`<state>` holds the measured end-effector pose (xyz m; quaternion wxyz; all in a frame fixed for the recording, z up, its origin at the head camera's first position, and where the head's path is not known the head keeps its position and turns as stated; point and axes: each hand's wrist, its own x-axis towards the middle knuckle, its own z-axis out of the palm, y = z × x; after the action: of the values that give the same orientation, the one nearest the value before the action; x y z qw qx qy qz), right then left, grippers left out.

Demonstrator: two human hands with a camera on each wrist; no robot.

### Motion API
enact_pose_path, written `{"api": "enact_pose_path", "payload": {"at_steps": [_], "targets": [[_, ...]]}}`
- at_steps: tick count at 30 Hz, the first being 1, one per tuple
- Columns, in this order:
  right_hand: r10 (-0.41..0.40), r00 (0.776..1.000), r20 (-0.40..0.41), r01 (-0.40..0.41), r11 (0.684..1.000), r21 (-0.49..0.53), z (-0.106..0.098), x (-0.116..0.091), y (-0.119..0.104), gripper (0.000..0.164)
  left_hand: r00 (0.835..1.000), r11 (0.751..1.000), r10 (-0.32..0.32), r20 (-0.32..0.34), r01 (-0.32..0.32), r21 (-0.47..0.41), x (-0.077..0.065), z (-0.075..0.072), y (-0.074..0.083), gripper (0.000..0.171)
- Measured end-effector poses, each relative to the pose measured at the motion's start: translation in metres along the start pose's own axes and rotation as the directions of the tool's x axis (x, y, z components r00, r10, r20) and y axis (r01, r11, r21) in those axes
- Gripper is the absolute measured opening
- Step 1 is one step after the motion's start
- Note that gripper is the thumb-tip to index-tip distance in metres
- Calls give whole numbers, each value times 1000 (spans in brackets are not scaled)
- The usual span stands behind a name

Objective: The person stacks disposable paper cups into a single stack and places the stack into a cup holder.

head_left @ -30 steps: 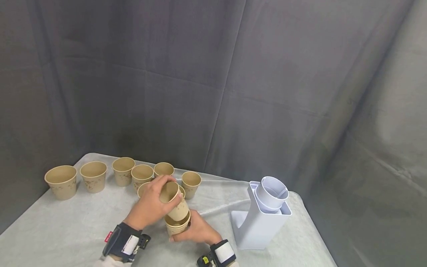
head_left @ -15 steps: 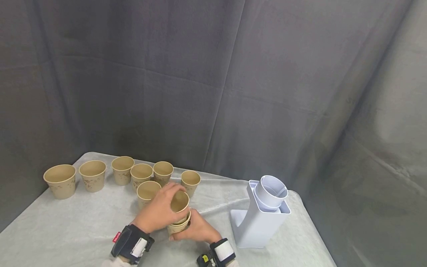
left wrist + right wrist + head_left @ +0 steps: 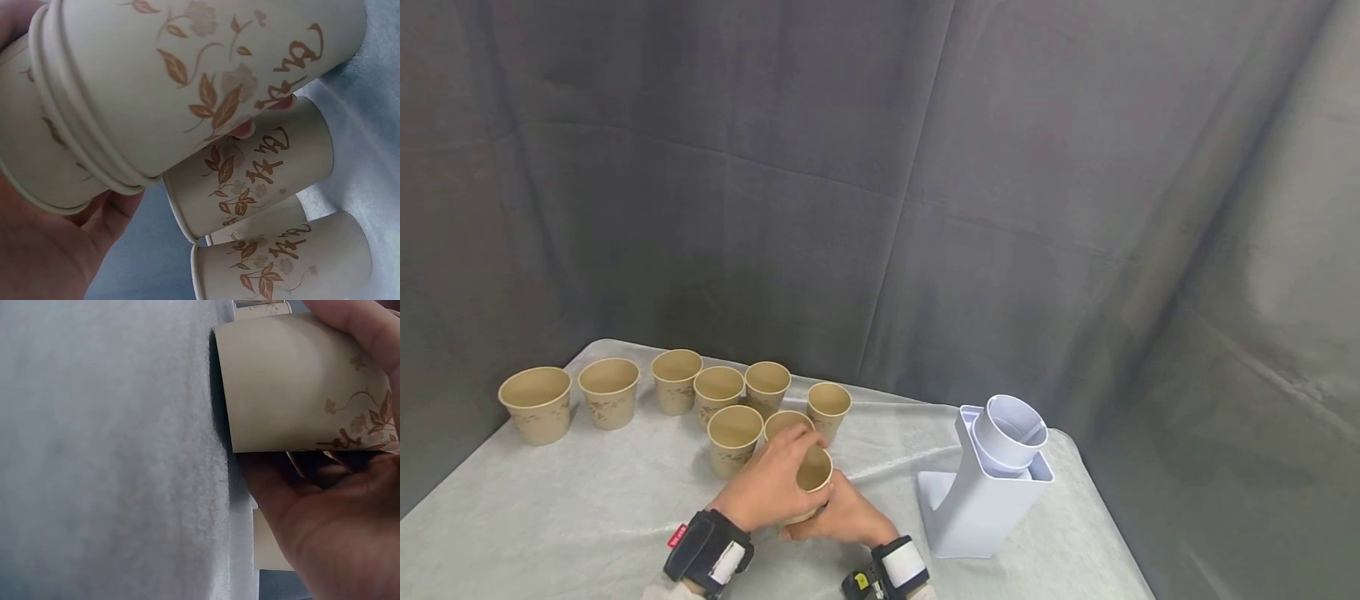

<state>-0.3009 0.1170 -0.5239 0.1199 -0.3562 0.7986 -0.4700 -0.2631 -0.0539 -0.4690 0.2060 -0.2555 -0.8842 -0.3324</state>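
Note:
My left hand (image 3: 772,482) grips the top paper cup (image 3: 815,468) near its rim, fingers and thumb around it. That cup sits partly down in a small stack of paper cups (image 3: 187,81), and stacked rims show in the left wrist view. My right hand (image 3: 852,514) wraps around the stack's lower part. In the right wrist view, the stack's bottom (image 3: 281,394) is close over the pale tablecloth (image 3: 112,450). Brown leaf and flower prints mark the tan cups. Just behind my left hand stand a cup (image 3: 733,437) and another, partly covered cup (image 3: 786,423).
Several single cups stand upright along the back left, from a large cup (image 3: 538,404) to a smaller cup (image 3: 830,404). A white plastic stand (image 3: 992,500) with a round tube (image 3: 1011,433) on top is at the right. Grey curtains (image 3: 850,208) hang behind the table.
My left hand has brought its cup down and to the right, from tilted above the stack to seated in it. Cups behind it have come into view. My right hand has stayed put.

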Motion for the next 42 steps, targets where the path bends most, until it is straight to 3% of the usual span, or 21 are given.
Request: {"api": "enact_pose_path", "payload": {"at_steps": [8, 15, 42], "targets": [[18, 1000, -7, -18, 1000, -5, 0, -1, 0, 59, 999, 1000, -6, 43, 7, -23, -1, 1, 0, 39], [1, 1000, 12, -1, 998, -70, -1, 1, 1, 62, 999, 1000, -1, 49, 2, -22, -4, 2, -1, 39], [19, 1000, 10, -19, 999, -49, 0, -2, 4, 69, 997, 1000, 16, 74, -17, 5, -5, 4, -1, 52]]}}
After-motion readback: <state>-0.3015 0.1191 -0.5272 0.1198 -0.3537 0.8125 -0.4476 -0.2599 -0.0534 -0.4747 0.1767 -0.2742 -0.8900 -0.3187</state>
